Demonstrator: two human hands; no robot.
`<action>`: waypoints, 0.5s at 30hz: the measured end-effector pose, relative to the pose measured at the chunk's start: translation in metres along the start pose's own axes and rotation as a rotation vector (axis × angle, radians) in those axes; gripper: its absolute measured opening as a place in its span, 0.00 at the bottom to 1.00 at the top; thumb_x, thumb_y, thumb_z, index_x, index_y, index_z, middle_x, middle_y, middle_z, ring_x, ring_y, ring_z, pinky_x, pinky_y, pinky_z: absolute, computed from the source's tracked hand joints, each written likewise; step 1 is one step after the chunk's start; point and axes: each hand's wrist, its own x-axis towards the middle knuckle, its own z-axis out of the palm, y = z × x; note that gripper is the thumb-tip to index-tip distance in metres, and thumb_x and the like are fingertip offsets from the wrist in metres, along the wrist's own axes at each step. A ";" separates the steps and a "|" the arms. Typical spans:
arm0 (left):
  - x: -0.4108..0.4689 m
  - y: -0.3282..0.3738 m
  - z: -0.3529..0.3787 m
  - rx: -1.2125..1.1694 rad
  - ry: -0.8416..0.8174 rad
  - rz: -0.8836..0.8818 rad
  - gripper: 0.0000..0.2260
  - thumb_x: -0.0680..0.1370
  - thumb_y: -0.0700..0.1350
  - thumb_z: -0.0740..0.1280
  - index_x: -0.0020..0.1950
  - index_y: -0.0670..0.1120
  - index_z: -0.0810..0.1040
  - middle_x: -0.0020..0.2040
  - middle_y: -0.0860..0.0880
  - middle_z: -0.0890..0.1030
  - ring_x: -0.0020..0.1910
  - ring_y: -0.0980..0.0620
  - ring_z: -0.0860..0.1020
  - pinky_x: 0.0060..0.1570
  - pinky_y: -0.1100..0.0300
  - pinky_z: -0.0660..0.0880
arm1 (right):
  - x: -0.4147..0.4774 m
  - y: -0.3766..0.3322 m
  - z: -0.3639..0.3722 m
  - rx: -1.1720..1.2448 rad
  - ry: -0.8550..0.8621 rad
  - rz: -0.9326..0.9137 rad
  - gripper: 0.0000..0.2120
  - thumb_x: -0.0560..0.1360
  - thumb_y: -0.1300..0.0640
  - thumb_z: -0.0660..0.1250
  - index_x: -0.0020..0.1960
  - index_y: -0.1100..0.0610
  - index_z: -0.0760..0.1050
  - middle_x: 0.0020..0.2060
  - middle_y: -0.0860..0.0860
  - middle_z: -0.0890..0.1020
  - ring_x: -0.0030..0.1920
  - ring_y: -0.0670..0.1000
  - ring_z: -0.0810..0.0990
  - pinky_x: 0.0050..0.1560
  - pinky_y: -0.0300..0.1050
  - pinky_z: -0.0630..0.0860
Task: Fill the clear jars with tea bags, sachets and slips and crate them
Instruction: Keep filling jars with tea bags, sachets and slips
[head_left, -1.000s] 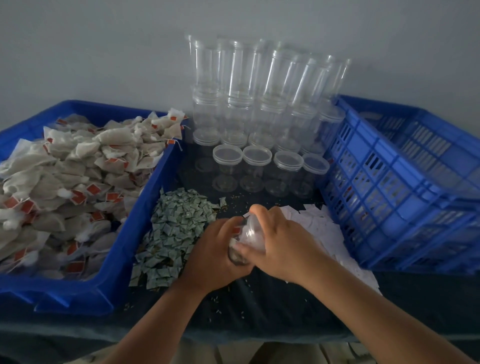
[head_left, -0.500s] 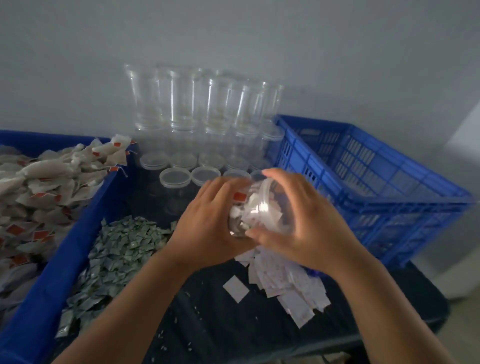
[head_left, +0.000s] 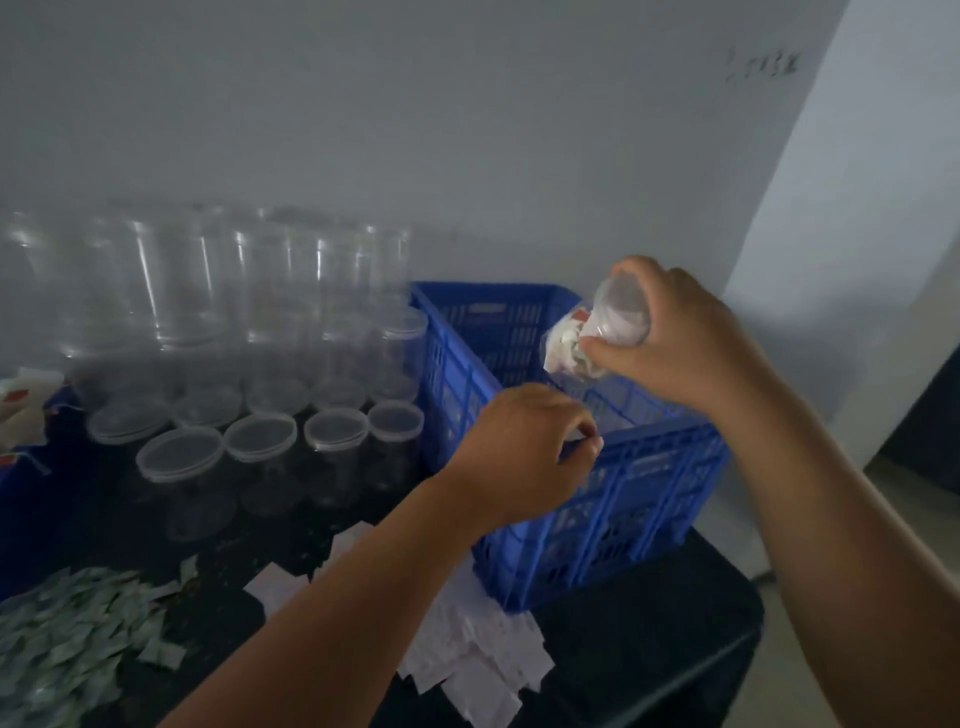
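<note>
Above the blue crate (head_left: 623, 519) our right hand (head_left: 680, 338) grips a filled clear jar (head_left: 602, 332), tilted on its side, with pale contents and a touch of red showing through its wall. Our left hand (head_left: 519, 447) hangs lower, just at the crate's near rim, fingers curled; we cannot tell whether they pinch anything. Left of the crate stand empty lidded jars (head_left: 260, 441) in rows, with taller clear stacks (head_left: 176, 291) behind them near the wall. By the crate's near corner lie white slips (head_left: 467, 654) on the dark desk (head_left: 649, 639), and green sachets (head_left: 67, 644) are heaped further left.
</note>
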 end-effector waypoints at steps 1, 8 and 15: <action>0.007 0.000 0.007 0.010 -0.012 0.009 0.11 0.85 0.51 0.65 0.49 0.48 0.83 0.39 0.57 0.77 0.41 0.55 0.74 0.44 0.59 0.68 | 0.008 0.010 0.000 -0.030 -0.052 0.035 0.35 0.64 0.29 0.72 0.67 0.38 0.65 0.53 0.48 0.72 0.49 0.54 0.74 0.50 0.50 0.71; 0.022 -0.001 0.030 -0.005 0.217 0.019 0.25 0.83 0.45 0.63 0.26 0.45 0.63 0.22 0.46 0.64 0.21 0.46 0.61 0.31 0.56 0.53 | 0.054 0.061 0.013 -0.447 -0.507 0.269 0.33 0.68 0.40 0.79 0.68 0.46 0.70 0.59 0.57 0.79 0.52 0.59 0.81 0.51 0.51 0.77; 0.019 -0.006 0.039 -0.080 0.284 0.024 0.23 0.78 0.38 0.67 0.25 0.44 0.63 0.22 0.47 0.62 0.20 0.45 0.62 0.27 0.58 0.58 | 0.071 0.086 0.056 -0.703 -0.914 0.467 0.41 0.75 0.39 0.79 0.81 0.54 0.68 0.73 0.56 0.76 0.65 0.58 0.80 0.66 0.52 0.79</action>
